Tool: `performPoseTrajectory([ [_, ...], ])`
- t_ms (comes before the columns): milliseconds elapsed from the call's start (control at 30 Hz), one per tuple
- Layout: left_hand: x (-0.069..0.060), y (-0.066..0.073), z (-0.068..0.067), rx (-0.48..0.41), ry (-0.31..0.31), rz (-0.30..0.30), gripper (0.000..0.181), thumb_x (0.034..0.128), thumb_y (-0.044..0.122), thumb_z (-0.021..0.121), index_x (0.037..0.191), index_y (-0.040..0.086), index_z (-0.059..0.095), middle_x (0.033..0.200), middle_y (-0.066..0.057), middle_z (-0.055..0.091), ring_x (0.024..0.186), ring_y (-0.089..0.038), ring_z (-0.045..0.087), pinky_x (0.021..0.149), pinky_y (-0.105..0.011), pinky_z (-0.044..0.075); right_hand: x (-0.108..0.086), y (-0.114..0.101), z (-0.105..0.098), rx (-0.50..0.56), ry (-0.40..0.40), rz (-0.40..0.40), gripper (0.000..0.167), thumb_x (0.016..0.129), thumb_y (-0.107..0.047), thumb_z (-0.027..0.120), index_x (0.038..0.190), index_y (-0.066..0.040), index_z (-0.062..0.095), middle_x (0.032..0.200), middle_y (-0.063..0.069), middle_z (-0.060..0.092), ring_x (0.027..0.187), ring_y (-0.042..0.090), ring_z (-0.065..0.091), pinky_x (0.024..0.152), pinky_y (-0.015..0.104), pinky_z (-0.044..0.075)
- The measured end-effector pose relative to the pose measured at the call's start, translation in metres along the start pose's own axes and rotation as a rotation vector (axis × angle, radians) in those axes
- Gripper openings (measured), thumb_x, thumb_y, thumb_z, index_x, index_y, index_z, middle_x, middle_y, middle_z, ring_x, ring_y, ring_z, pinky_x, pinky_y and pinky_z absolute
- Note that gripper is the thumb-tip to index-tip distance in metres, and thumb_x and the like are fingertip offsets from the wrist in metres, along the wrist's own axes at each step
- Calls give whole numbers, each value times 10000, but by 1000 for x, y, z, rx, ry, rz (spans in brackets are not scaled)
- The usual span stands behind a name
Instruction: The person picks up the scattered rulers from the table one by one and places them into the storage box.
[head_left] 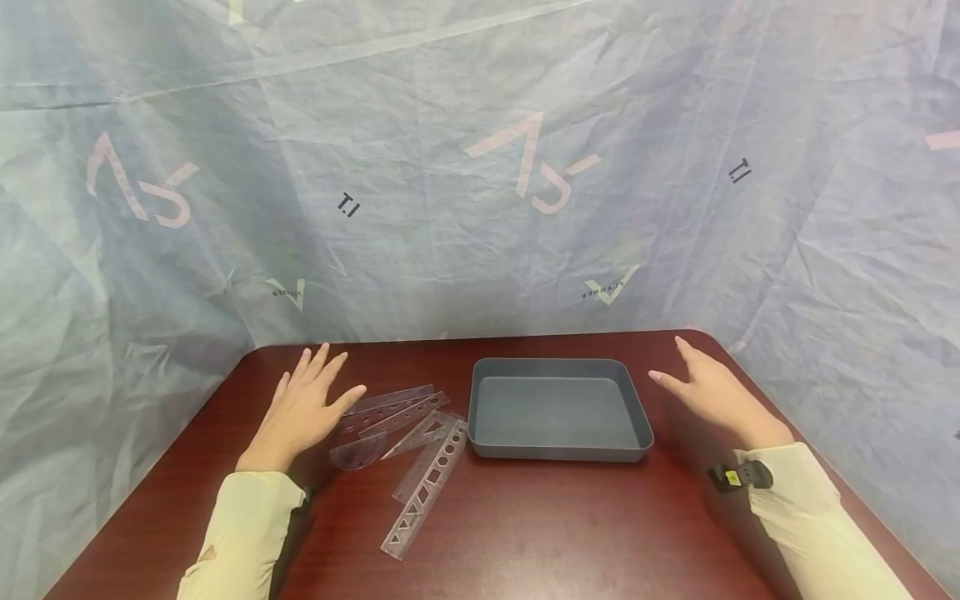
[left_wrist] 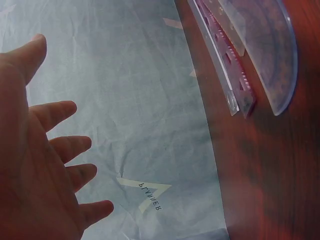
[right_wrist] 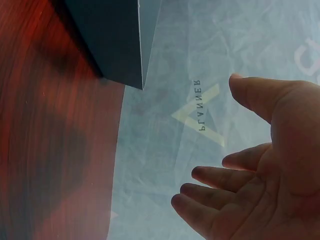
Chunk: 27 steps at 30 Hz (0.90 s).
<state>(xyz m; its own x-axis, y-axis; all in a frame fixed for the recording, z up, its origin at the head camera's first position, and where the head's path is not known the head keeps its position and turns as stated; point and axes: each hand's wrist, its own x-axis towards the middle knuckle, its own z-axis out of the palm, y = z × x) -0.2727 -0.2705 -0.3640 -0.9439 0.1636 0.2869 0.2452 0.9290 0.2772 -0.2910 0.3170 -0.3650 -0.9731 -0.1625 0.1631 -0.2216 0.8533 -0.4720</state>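
Note:
My left hand (head_left: 297, 414) hovers over the left side of the table with its fingers spread, holding nothing. Just right of it lies a loose group of clear plastic drawing tools: a protractor (head_left: 358, 452), a set square (head_left: 420, 435), a ruler with cut-out shapes (head_left: 429, 486) and several other straight rulers (head_left: 397, 400). In the left wrist view the protractor (left_wrist: 275, 60) overlaps the rulers' side of the pile. A grey rectangular tray (head_left: 555, 454) stands right of the tools. Beyond its right side my right hand (head_left: 716, 396) is held in the air, fingers extended and nothing in them.
The dark red wooden table (head_left: 570, 533) has rounded far corners. A pale printed cloth (head_left: 420, 250) hangs behind it and along both sides. A dark band with a yellow mark (head_left: 738, 477) sits at the right wrist.

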Motion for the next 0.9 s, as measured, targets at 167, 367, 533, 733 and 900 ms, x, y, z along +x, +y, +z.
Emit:
performPoseTrajectory([
  [167, -1, 3, 0, -13, 1, 1, 811, 967, 631, 469, 1551, 89, 324, 1624, -219, 180, 1499, -435, 64, 1122, -698, 60, 0, -5, 4, -14, 17, -3, 939, 975, -532, 551, 1540, 98, 144, 1544, 349, 252, 1405, 526, 261, 1102, 651, 231],
  [367, 1, 6, -2, -28, 10, 18, 796, 968, 611, 489, 1541, 77, 345, 1612, -223, 219, 1498, -430, 96, 1124, -693, 93, 0, -13, 12, 9, 77, -15, 832, 984, -473, 569, 1512, 97, 270, 1465, 331, 411, 1303, 495, 452, 1043, 623, 355],
  [533, 2, 9, -3, -35, 17, 37, 793, 970, 613, 484, 1534, 71, 358, 1601, -223, 252, 1495, -427, 121, 1125, -683, 124, 2, -23, 20, 76, 96, -5, 750, 984, -400, 602, 1494, 81, 335, 1403, 307, 500, 1232, 441, 556, 990, 575, 444],
  [733, 2, 15, -2, -51, 18, 69, 776, 973, 595, 496, 1527, 67, 373, 1593, -222, 275, 1494, -422, 138, 1131, -669, 142, 12, -40, 21, 86, 89, 15, 728, 982, -394, 601, 1495, 60, 355, 1417, 283, 502, 1240, 418, 558, 978, 567, 458],
  [900, 2, 19, -1, -60, 13, 88, 767, 969, 587, 513, 1525, 76, 383, 1587, -215, 294, 1493, -415, 154, 1145, -645, 145, 18, -46, 32, 41, 88, -35, 655, 962, -325, 637, 1443, 73, 438, 1335, 280, 575, 1178, 407, 607, 929, 540, 496],
])
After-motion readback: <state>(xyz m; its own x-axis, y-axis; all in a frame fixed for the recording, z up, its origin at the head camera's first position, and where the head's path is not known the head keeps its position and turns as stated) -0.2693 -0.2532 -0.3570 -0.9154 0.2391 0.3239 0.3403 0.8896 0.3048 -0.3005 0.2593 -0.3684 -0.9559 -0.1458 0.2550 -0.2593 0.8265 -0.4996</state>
